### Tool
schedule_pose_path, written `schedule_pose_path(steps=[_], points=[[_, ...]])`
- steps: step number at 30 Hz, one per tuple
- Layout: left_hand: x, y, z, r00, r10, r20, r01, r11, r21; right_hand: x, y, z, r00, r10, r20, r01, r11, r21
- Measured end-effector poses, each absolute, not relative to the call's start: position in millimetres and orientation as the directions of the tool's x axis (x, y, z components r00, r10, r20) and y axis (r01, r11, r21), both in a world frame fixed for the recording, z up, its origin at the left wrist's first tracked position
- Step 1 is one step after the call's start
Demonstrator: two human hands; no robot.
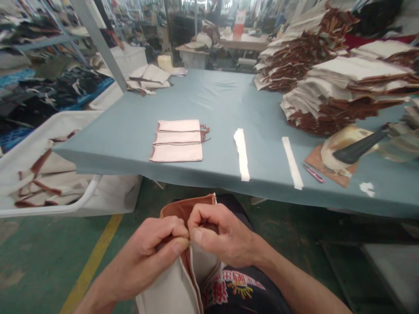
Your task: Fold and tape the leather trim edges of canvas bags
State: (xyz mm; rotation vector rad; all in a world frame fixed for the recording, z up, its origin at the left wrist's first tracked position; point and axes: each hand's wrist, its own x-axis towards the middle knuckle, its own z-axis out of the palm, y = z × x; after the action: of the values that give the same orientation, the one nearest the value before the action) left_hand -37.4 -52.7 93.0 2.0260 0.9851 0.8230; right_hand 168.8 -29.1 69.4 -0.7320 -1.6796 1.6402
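Note:
Over my lap is a cream fabric piece (pixel 173 285) with a brown inside, its opening facing up and away from me. My left hand (pixel 153 248) pinches its edge near the seam, thumb against forefinger. Close beside it, my right hand (pixel 222 233) grips the same edge with curled fingers, the fingertips of both hands nearly touching. Whatever small part lies between the fingertips is hidden. On the table ahead lie several cream panels (pixel 178 146), overlapping in a row with brown threads at their right side.
The blue-covered table (pixel 216 104) spans the front. Two white strips (pixel 242 155) and a small pink-handled tool (pixel 314 173) lie on it. Right stand an iron-like tool (pixel 347 150) and tall stacks of brown-and-cream pieces (pixel 327 96). A white bin (pixel 114 192) of similar pieces is left.

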Motion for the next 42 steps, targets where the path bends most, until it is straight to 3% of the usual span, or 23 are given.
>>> schedule_pose_path(steps=[2, 6, 8, 12, 15, 18, 21, 24, 26, 32, 42], points=[[-36.2, -52.8, 91.4, 0.482, 0.849, 0.218, 0.392, -0.431, 0.813, 164.0, -29.0, 65.4, -0.547, 0.819, 0.176, -0.018, 0.199, -0.98], [-33.0, -51.5, 72.2, 0.308, 0.934, 0.181, 0.384, -0.296, 0.875, 150.2, -29.8, 55.1, -0.385, 0.817, 0.428, 0.184, 0.523, -0.833], [-35.9, -53.2, 63.1, 0.213, 0.969, 0.123, 0.327, -0.19, 0.926, 150.2, -23.9, 52.6, -0.406, 0.822, 0.399, 0.204, 0.507, -0.837], [-55.8, -64.2, 66.2, 0.154, 0.988, 0.008, 0.168, -0.034, 0.985, 169.3, 0.4, 53.7, -0.568, 0.801, 0.192, 0.146, 0.327, -0.934], [-72.8, -73.8, 80.5, 0.155, 0.981, -0.119, 0.066, 0.11, 0.992, 182.7, 13.6, 53.1, -0.643, 0.74, 0.198, 0.113, 0.348, -0.931], [-86.2, -77.5, 90.1, 0.163, 0.969, -0.186, 0.082, 0.175, 0.981, 185.4, 12.7, 50.2, -0.667, 0.704, 0.245, 0.132, 0.435, -0.891], [-101.5, -75.3, 93.0, 0.169, 0.984, -0.059, 0.29, 0.008, 0.957, 184.4, 4.9, 54.0, -0.67, 0.664, 0.331, 0.099, 0.522, -0.847], [-115.6, -69.9, 95.5, 0.232, 0.966, 0.115, 0.55, -0.228, 0.804, 186.2, 0.2, 71.6, -0.675, 0.625, 0.391, 0.026, 0.55, -0.835], [-117.8, -66.2, 99.1, 0.31, 0.942, 0.126, 0.615, -0.299, 0.73, 187.1, -1.2, 88.4, -0.684, 0.601, 0.413, -0.026, 0.546, -0.837], [-82.5, -59.6, 112.6, 0.429, 0.89, 0.155, 0.555, -0.395, 0.732, 178.1, -6.2, 121.4, -0.742, 0.586, 0.325, -0.108, 0.374, -0.921], [-41.1, -42.5, 110.9, 0.459, 0.865, 0.204, 0.455, -0.426, 0.782, 180.9, -2.4, 100.3, -0.75, 0.64, 0.168, -0.013, 0.24, -0.971]])
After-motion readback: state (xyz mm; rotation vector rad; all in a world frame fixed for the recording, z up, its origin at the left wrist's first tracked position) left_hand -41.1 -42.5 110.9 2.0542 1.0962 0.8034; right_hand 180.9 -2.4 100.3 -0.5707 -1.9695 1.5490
